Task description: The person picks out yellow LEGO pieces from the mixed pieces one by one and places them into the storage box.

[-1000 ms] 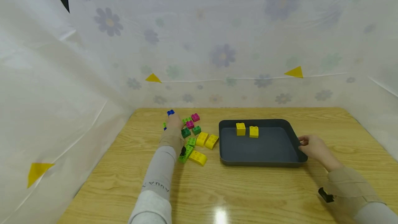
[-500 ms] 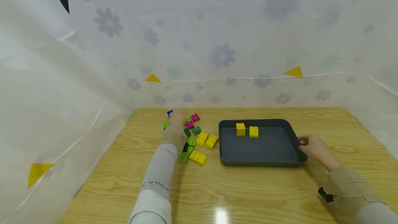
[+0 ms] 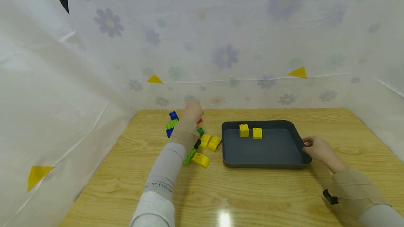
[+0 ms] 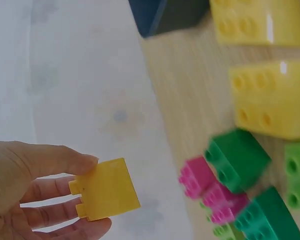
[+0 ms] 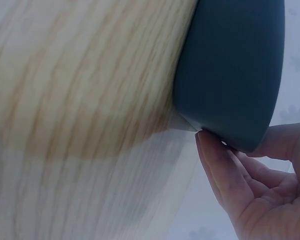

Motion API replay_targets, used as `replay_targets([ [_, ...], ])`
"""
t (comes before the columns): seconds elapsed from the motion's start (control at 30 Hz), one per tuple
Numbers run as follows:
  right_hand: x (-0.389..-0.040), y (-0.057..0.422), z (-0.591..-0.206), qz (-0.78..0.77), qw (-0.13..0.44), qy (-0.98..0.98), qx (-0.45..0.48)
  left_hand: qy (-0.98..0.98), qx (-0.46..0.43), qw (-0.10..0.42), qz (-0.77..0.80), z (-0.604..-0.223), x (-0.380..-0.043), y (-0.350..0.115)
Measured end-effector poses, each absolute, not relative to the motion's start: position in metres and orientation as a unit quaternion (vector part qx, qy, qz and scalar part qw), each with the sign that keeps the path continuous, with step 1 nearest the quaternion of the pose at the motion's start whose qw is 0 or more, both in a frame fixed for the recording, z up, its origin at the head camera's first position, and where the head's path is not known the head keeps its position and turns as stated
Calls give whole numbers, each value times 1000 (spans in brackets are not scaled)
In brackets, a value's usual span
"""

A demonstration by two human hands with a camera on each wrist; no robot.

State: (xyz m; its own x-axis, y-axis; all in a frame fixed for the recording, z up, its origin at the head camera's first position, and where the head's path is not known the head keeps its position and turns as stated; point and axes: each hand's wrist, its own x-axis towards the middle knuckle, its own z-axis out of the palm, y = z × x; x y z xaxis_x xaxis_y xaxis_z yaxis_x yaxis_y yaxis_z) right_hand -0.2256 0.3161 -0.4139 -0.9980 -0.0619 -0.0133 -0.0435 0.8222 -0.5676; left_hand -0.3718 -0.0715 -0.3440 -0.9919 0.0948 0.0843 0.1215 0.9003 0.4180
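Between thumb and fingers my left hand (image 3: pixel 193 109) pinches a yellow toy building block (image 4: pixel 108 190), seen in the left wrist view with its studs toward the palm. In the head view the hand itself hides that block. The hand is raised over the far side of the loose blocks. At the right, my right hand (image 3: pixel 318 149) holds the edge of a dark grey tray (image 3: pixel 266 166), thumb on one side of the wall and fingers on the other. Two yellow blocks (image 3: pixel 244 131) sit inside the tray near its back wall.
Left of the tray lie yellow arched blocks (image 3: pixel 215 143), a long light green block (image 3: pixel 190 156), blue blocks (image 3: pixel 173 115), and dark green (image 4: pixel 240 160) and magenta blocks (image 4: pixel 197 176). A patterned sheet (image 3: pixel 225 45) hangs behind the wooden table (image 3: pixel 252 195).
My left hand has lifted and moved right and away from the blue blocks, uncovering blue and light green ones at the left. The right hand and tray have stayed put.
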Motion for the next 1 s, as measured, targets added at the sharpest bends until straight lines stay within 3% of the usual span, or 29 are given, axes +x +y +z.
replay_targets([
  [0.6,-225,319,-416,-305,7,952,-25,-969,-193,69,-137,-317,-359,29],
  [1.0,-223,320,-418,-302,-5,953,-29,-951,-269,33,-149,-321,-351,81],
])
